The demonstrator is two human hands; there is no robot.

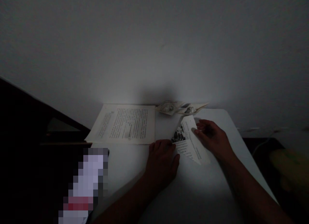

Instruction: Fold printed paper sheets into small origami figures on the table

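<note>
A folded printed sheet (189, 141) with text and a dark photo lies on the white table (193, 191). My left hand (162, 162) rests on the table with its fingers curled, pinching the sheet's near left corner. My right hand (212, 137) presses on the sheet's right side, fingertips closed on its upper fold. The scene is dim.
A stack of printed pages (125, 123) lies at the table's back left. Two folded paper shapes (181, 108) sit against the white wall behind the sheet. A pixelated object (84, 185) is at the front left; dark furniture is beside the table.
</note>
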